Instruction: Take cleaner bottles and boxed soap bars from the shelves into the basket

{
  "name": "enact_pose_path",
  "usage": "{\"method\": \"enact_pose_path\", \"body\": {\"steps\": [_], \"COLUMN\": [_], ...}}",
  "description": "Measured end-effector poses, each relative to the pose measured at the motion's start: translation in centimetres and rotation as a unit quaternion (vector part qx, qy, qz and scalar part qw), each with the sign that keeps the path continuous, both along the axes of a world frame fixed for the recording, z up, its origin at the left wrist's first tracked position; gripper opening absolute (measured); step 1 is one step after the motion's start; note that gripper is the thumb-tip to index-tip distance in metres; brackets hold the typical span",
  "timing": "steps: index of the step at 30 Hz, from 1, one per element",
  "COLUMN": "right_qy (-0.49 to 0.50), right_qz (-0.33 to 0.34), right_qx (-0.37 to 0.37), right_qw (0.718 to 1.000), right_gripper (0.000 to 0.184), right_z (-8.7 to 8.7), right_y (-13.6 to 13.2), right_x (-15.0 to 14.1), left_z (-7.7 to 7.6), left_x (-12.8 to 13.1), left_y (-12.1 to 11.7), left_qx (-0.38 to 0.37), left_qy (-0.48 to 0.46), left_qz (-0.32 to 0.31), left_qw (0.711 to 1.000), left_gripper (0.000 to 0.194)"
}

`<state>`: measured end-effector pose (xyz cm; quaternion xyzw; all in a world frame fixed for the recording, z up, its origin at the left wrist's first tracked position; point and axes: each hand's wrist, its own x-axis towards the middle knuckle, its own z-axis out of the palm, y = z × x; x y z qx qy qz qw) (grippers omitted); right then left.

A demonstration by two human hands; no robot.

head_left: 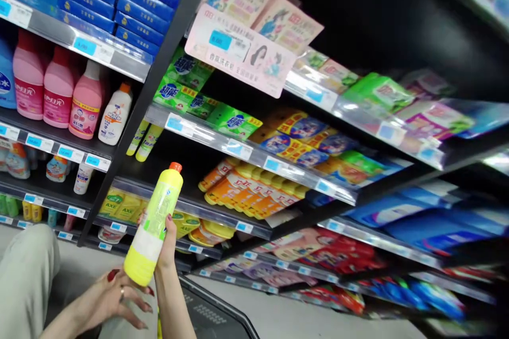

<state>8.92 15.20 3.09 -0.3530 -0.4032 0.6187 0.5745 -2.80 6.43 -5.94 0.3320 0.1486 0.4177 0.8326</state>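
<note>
A yellow-green plastic bottle [154,222] with a red cap and a whitish label leans to the right in front of the shelves. My right hand [168,243] is wrapped round its right side, thumb showing near the label and the other fingers mostly hidden behind it. Just under the bottle's base, my left hand [117,296] has its fingers spread, with a ring and dark red nails. Whether its fingertips touch the base I cannot tell. Similar slim yellow-green bottles [148,142] stand on the shelf behind, left of several orange bottles [254,188].
Below my hands is a black basket [217,310]. Store shelves [258,153] with price tags run across the view, holding pink detergent bottles [58,90], green soap packs [234,119] and blue boxes [147,5]. A pink sign [242,55] juts from an upper shelf. My knee [29,270] is at left.
</note>
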Motion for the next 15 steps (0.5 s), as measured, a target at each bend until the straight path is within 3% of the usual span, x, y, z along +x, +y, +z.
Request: {"method": "enact_pose_path", "body": {"steps": [2,4,7,15], "right_qy": [0.034,0.05,0.056,0.032], "right_qz": [0.005,0.014,0.023,0.059], "right_qx": [-0.038,-0.054,-0.058,-0.037], "right_qw": [0.999,0.997,0.996,0.997], "right_gripper": [0.049,0.049,0.051,0.058], "right_z": [0.6,1.2,1.8,2.6], "right_y": [-2.3,-3.8,-5.1,-6.9], "right_x": [-0.1,-0.1,0.3,1.9], "left_z": [2.6,4.1,4.9,6.3], "left_x": [0.8,1.5,2.2,2.4], "left_y": [-0.7,-1.1,-1.5,-3.7], "left_qx": [-0.032,-0.05,-0.079,-0.133], "left_qy": [-0.133,-0.194,-0.221,-0.232], "left_qz": [-0.038,-0.083,-0.126,-0.15], "left_qw": [0.99,0.976,0.964,0.952], "left_gripper": [0.065,0.056,0.056,0.064]}}
